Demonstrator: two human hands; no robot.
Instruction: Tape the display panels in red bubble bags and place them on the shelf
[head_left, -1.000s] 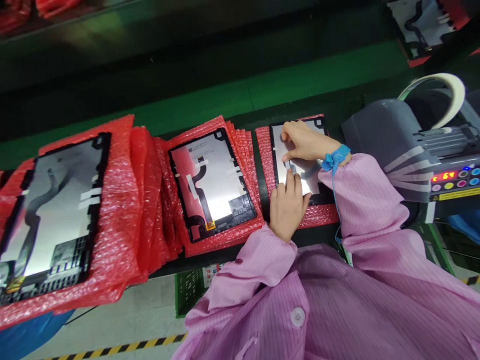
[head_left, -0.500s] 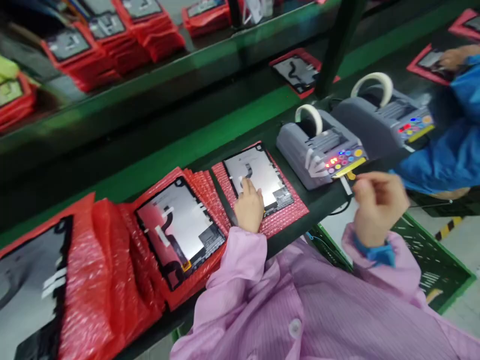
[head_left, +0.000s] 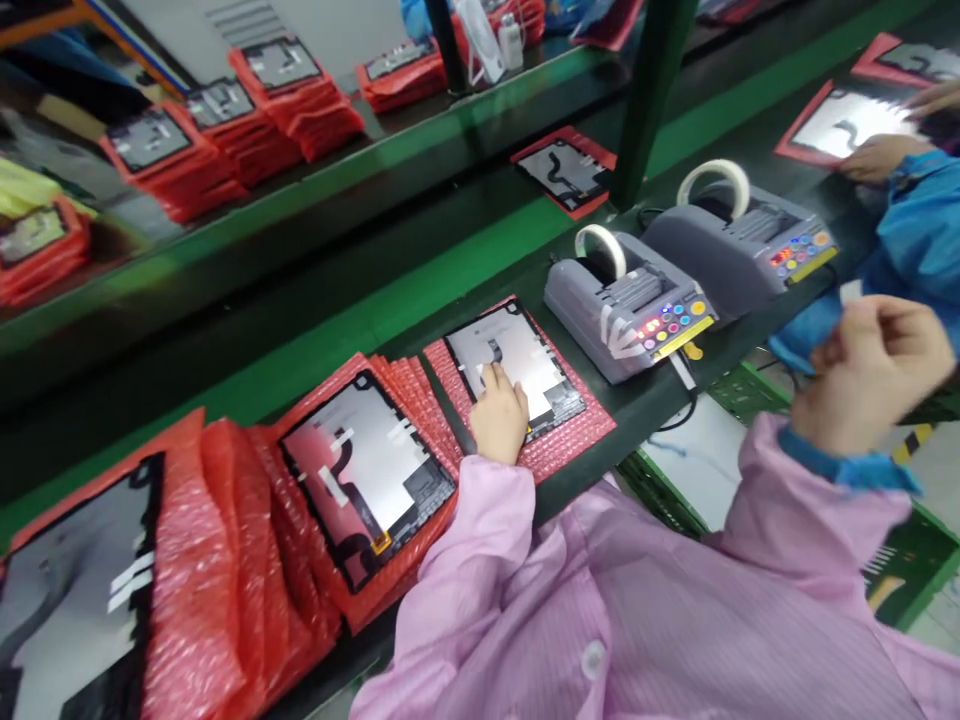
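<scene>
My left hand (head_left: 499, 415) lies on a silver display panel (head_left: 531, 365), its fingers stretched over the dark flex cable (head_left: 495, 350) and hiding part of it. The panel rests on a red bubble-wrap bag (head_left: 574, 445). Raised at the right, well apart from the panel, my right hand (head_left: 874, 375) pinches a small piece of white tape (head_left: 850, 291) between thumb and fingers. Between the two hands stands a grey tape dispenser (head_left: 622, 305) with a white tape roll (head_left: 600, 250). A strip of tape (head_left: 682, 370) sticks out of its front.
Left of the panel, another display panel (head_left: 367, 470) lies on stacked red bags (head_left: 247, 540). A second tape dispenser (head_left: 742, 240) stands behind the first. A co-worker's blue sleeve (head_left: 911, 235) is at the right. Green crates (head_left: 911, 590) sit below the bench; a green post (head_left: 656, 100) rises behind.
My right hand has moved from the dispenser's front, up and to the right, with the piece of tape now showing in it. My left hand stays on the panel.
</scene>
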